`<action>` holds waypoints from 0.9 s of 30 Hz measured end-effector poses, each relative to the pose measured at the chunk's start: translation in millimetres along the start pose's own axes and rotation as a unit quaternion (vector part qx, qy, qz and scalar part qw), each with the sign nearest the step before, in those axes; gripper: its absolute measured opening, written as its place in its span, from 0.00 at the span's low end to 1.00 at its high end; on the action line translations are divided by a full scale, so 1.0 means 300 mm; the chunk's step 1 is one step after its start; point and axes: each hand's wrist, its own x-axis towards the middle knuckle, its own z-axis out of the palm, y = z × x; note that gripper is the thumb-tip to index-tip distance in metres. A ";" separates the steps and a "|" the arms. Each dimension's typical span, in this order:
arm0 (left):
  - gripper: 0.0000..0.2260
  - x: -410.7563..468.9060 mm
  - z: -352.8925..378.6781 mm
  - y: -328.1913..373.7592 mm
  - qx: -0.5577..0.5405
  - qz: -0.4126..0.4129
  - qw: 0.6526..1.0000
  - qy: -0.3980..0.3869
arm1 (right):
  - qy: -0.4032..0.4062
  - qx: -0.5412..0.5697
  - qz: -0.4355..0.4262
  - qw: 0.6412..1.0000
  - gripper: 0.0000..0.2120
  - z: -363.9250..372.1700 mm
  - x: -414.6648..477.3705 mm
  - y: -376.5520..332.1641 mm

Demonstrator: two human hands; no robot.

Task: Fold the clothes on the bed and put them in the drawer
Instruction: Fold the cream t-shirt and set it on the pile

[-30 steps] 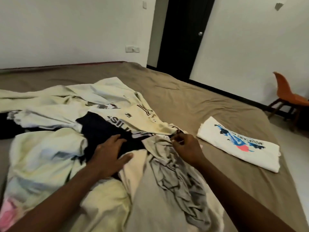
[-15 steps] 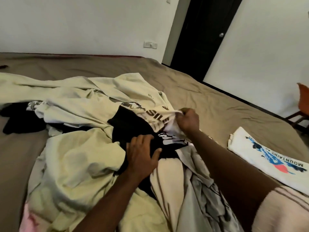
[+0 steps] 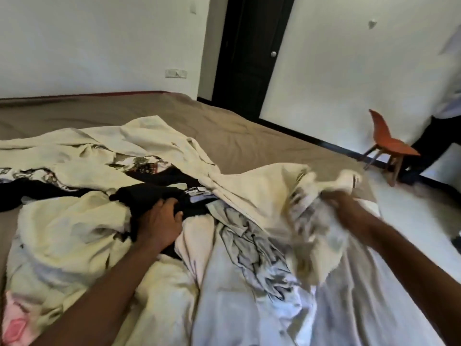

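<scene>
A heap of unfolded clothes covers the near half of the brown bed [image 3: 249, 136]. My left hand [image 3: 159, 223] rests on a black garment [image 3: 152, 196] in the middle of the heap, fingers curled over its fold. My right hand [image 3: 346, 211] grips a cream printed shirt [image 3: 264, 193] and holds it stretched out to the right, blurred by motion. A crumpled grey garment [image 3: 257, 248] lies between my arms. More cream clothes [image 3: 69, 226] lie to the left. No drawer is in view.
An orange chair [image 3: 389, 143] stands on the floor right of the bed, with a person in dark trousers [image 3: 434, 141] beside it. A dark door [image 3: 249, 53] is shut at the back. A pink-printed item [image 3: 15, 328] lies at the lower left.
My right hand has pulled the cream printed shirt out of the heap and swept it to the right. The folded white T-shirt is now hidden. My left hand stays on the black garment.
</scene>
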 end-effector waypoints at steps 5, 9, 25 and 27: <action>0.18 -0.097 0.005 0.084 0.023 0.055 0.998 0.006 | -0.249 -0.467 0.049 0.847 0.20 0.022 -0.077 0.266; 0.23 -0.164 0.032 0.081 0.024 0.108 0.994 -0.001 | 0.006 -0.330 -0.039 0.943 0.21 0.155 0.006 0.242; 0.56 -0.444 0.157 0.358 0.161 0.252 0.943 -0.146 | 0.109 0.152 0.023 0.982 0.11 0.138 -0.044 0.226; 0.59 -0.443 0.162 0.376 0.169 0.201 0.955 -0.136 | 0.088 0.037 -0.008 0.995 0.17 0.127 -0.088 0.254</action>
